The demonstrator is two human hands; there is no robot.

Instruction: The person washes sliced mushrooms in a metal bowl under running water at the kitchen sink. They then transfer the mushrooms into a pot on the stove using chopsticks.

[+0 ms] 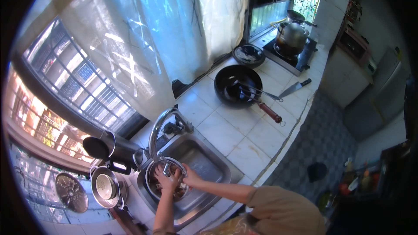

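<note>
A round metal bowl [151, 189] sits in the left part of a stainless steel sink [209, 166], under the chrome faucet [152, 137]. Brown and pale pieces of food [179, 192] fill it; I cannot tell what kind. My left hand [167, 178] reaches into the bowl with its fingers spread over the pieces, partly behind the faucet's lever [167, 169]. At the bowl's right side is my right hand [191, 177], its thumb and fingers around the rim. What the left fingertips touch is hidden.
On the tiled counter [228, 130] stand a black wok [225, 94] with utensils in it, a kitchen knife [294, 88] and a dark round pan [249, 55]. Pots [290, 36] stand on a gas stove [302, 62]. Stacked bowls [105, 186] are left of the sink.
</note>
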